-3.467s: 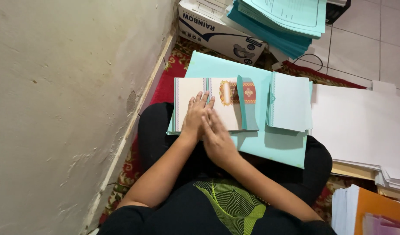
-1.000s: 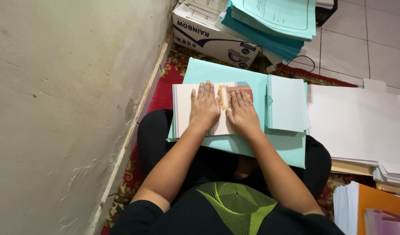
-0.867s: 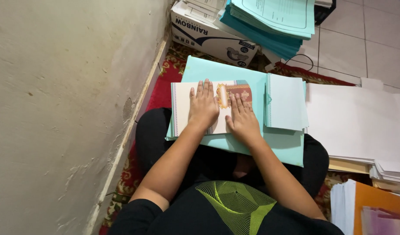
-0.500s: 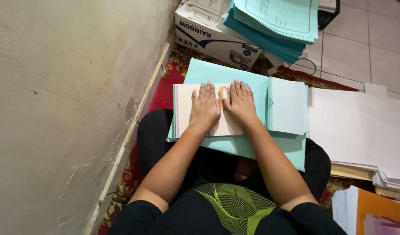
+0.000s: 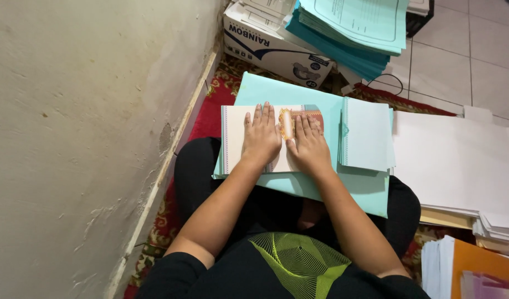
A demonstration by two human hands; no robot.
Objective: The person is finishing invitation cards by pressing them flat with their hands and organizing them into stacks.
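Head view: left hand (image 5: 261, 137) and right hand (image 5: 308, 146) lie flat, fingers extended and gripping nothing, palms pressing a folded white card (image 5: 232, 138) with a gold and red-brown ornament (image 5: 298, 115) between the thumbs. The card is smooth, rectangular paper, its long axis running left to right across the lap. It rests on a matte turquoise board (image 5: 321, 185), beside a stack of pale blue folded cards (image 5: 368, 135).
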